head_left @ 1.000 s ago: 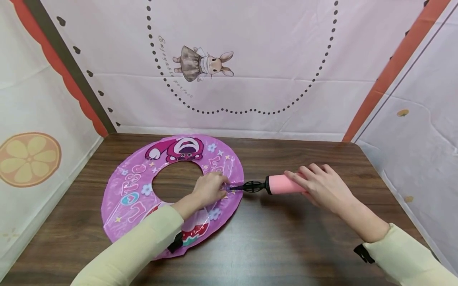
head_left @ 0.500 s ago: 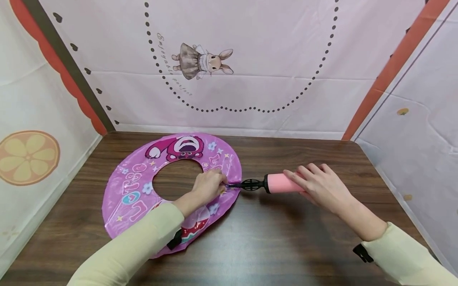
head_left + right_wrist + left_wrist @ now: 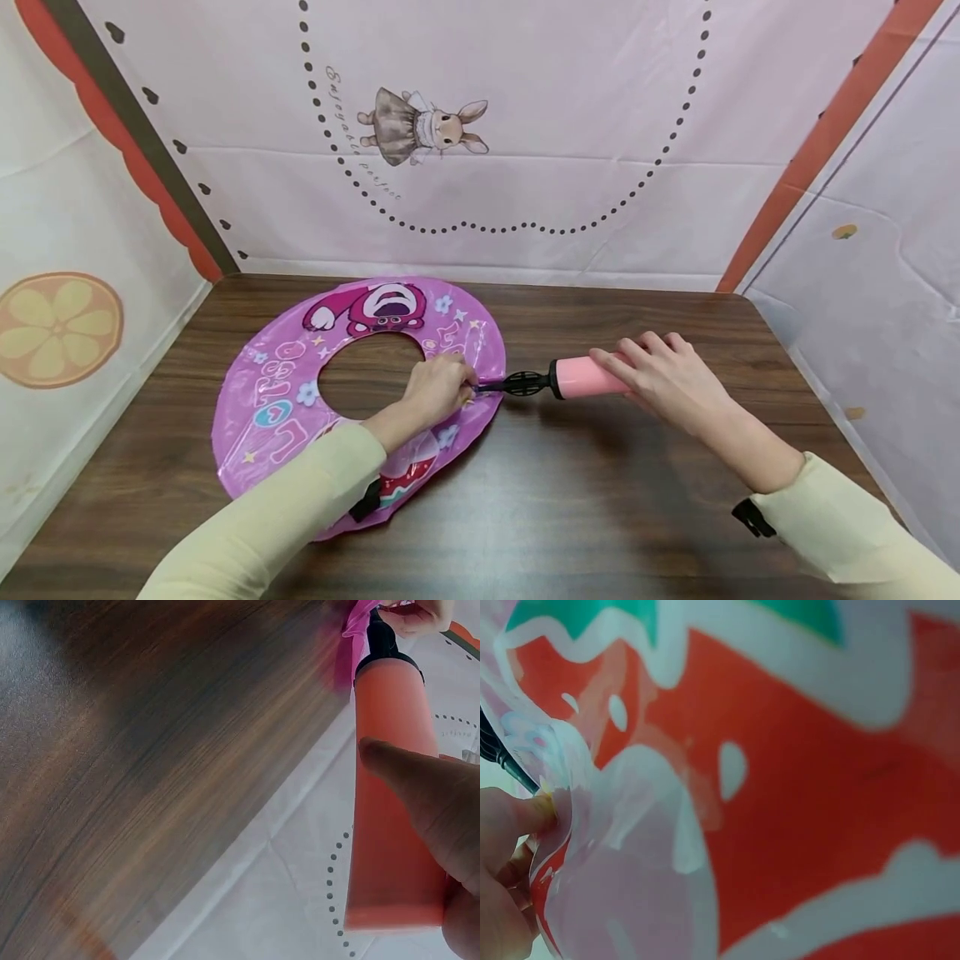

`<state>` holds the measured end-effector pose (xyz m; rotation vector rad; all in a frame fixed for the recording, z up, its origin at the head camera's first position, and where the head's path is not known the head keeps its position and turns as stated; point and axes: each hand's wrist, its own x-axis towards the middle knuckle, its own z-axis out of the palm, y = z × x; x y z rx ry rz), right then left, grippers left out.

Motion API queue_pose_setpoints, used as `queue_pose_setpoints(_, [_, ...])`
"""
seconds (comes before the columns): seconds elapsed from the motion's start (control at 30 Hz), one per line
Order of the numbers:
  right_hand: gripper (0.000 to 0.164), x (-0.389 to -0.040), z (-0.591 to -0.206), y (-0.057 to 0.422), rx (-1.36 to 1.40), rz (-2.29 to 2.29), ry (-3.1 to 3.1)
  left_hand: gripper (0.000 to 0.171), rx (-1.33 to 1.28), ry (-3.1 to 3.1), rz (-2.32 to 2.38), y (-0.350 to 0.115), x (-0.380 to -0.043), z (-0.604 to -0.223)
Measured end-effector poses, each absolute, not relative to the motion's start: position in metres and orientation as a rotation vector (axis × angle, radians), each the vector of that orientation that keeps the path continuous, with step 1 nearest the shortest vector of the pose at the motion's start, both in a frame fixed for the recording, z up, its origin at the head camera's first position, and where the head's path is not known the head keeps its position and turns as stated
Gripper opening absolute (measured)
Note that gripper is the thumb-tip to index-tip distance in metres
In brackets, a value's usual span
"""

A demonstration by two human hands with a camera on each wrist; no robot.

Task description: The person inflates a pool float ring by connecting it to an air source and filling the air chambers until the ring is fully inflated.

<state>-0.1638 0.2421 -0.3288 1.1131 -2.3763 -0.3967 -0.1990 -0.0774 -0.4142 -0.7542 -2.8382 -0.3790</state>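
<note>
A purple swim ring (image 3: pixel 247 400), printed with a bear, letters and flowers, lies on the table, looking only partly filled. My left hand (image 3: pixel 441 390) pinches it at the valve on its right side; the fingertips and nozzle tip hide most of the valve. The black nozzle (image 3: pixel 525 383) of a pink hand pump (image 3: pixel 588 377) reaches to those fingers. Around the pump's pink barrel (image 3: pixel 394 825) curl the thumb and fingers of my right hand (image 3: pixel 667 379), above the table. Close up in the left wrist view, the ring's strawberry print (image 3: pixel 795 772) fills most of the picture.
The brown wooden table (image 3: pixel 540 517) ends at a printed cloth wall (image 3: pixel 555 100) behind it. More cloth hangs along the left side (image 3: pixel 60 208) and the right side (image 3: pixel 885 275).
The pump and my right hand have shifted slightly left, and the nozzle tip now meets my left fingers more closely. The left hand keeps its pinch on the ring; the head view has tipped slightly.
</note>
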Motion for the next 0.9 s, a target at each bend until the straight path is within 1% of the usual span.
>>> queue_pose_setpoints(0.4, [0.071,-0.164,-0.335,0.242,1.116,-0.453,-2.415,0.007,-0.803,-2.728,-0.377,-0.079,-0.201,-0.422])
queue_pose_setpoints(0.9, [0.069,-0.167,-0.340,0.239,1.136,-0.428,-2.343,0.009,-0.830,-2.697,-0.434,-0.080,-0.201,-0.422])
